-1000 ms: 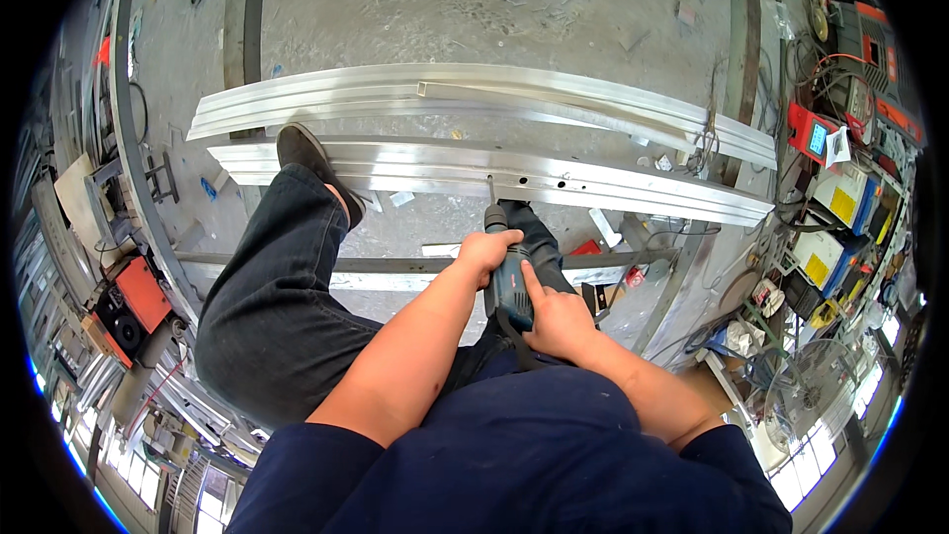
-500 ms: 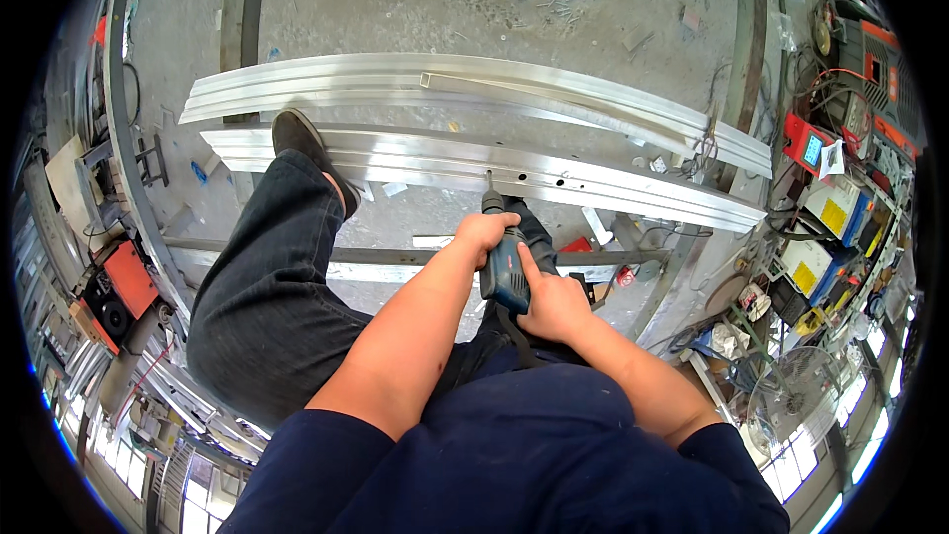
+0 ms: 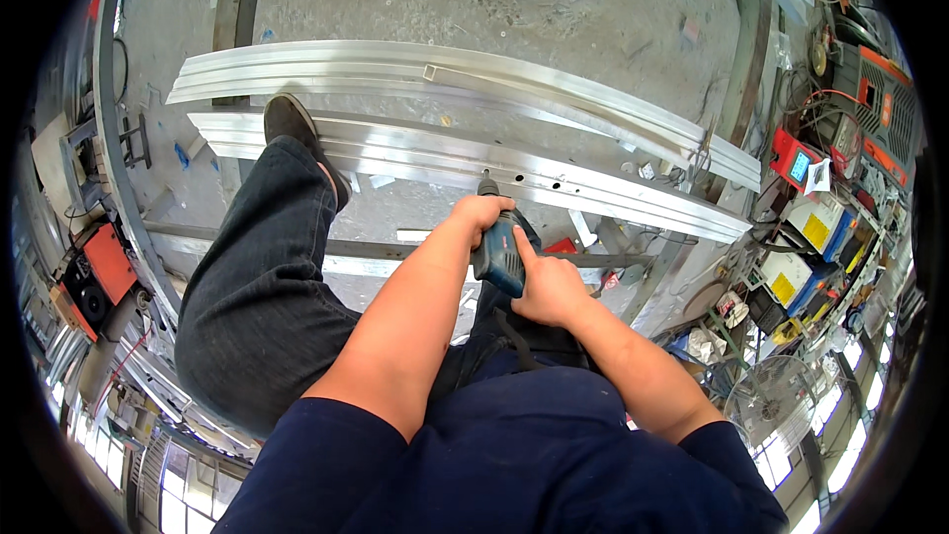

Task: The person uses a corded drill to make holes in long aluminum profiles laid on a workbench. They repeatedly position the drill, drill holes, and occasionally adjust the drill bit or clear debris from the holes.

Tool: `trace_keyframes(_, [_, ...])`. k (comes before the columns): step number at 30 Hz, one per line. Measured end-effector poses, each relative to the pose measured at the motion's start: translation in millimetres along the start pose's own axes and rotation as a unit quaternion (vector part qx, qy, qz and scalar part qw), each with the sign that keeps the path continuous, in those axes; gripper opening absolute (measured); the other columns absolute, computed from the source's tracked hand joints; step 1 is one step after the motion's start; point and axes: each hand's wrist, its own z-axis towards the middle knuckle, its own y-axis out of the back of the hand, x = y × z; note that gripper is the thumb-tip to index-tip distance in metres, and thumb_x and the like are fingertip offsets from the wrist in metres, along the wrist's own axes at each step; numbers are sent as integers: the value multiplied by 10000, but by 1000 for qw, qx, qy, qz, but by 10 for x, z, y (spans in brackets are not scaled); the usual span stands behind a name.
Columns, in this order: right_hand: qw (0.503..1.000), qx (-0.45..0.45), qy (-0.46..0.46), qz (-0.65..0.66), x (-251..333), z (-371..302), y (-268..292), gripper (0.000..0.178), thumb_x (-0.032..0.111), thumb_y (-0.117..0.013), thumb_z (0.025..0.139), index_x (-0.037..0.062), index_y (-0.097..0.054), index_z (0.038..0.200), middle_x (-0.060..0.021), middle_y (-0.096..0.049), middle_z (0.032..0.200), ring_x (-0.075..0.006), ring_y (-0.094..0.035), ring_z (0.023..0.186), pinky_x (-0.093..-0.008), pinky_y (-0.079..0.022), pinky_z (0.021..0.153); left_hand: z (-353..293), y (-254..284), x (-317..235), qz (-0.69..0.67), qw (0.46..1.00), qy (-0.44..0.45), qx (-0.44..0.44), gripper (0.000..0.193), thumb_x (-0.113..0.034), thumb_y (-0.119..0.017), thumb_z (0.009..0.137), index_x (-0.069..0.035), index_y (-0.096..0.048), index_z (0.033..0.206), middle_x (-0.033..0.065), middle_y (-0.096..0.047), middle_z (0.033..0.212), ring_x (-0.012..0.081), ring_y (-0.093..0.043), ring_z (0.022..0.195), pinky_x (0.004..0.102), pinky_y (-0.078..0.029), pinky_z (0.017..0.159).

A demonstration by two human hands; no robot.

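Both my hands hold a dark blue power drill (image 3: 501, 262), pointed away from me. My left hand (image 3: 481, 212) wraps round its front part behind the chuck. My right hand (image 3: 550, 289) is closed on the rear grip, its index finger stretched along the housing; the grip is mostly hidden. The chuck is up against the near silver aluminium profile (image 3: 395, 156), with little of the bit showing. Several dark round holes lie in the profile to the right of the bit. My left shoe (image 3: 290, 121) rests on this profile's left part.
Beyond lies a second aluminium profile (image 3: 297, 71) with a thin rectangular tube (image 3: 554, 107) on it. Steel beams (image 3: 240, 0) support both. Red machines (image 3: 791, 158), cables and a fan (image 3: 776, 400) stand at the right; an orange-black machine (image 3: 102, 277) is at the left.
The drill has moved forward, and less of the bit shows between chuck and profile. My hands keep the same hold. The whole view has shifted slightly.
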Motion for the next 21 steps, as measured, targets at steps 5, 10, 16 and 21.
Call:
trace_keyframes(5, [1000, 11, -1, -5, 5, -17, 23, 1123, 224, -756, 653, -9, -177, 1587, -248, -709, 874, -427, -696, 831, -481, -567, 784, -105, -21, -21, 21, 1000, -8, -8, 324, -265, -730, 919, 32, -676, 1035, 126, -700, 886, 241, -695, 695, 406, -597, 590])
trace_keyframes(10, [1000, 13, -3, -10, 37, -10, -2, 1122, 227, -755, 662, -11, -169, 1588, -250, -710, 874, -432, -696, 820, -482, -569, 783, -83, -4, 14, 24, 999, -19, -21, 336, -260, -736, 913, 47, -680, 1037, 133, -701, 909, 245, -697, 715, 408, -593, 610])
trace_keyframes(16, [1000, 7, -4, -6, 42, -7, -54, 1119, 226, -755, 667, -15, -166, 1587, -252, -708, 861, -437, -694, 817, -485, -569, 782, -7, 29, 63, 14, 999, -31, -28, 394, -238, -777, 865, 82, -679, 1072, 192, -703, 972, 281, -700, 731, 447, -579, 643])
trace_keyframes(21, [1000, 12, -13, -1, 82, -31, -5, 1115, 220, -756, 664, -22, -172, 1582, -253, -706, 861, -440, -691, 821, -487, -566, 780, -56, 21, 29, 35, 999, -20, -6, 352, -270, -741, 904, 40, -679, 1058, 144, -702, 931, 257, -693, 737, 434, -581, 649])
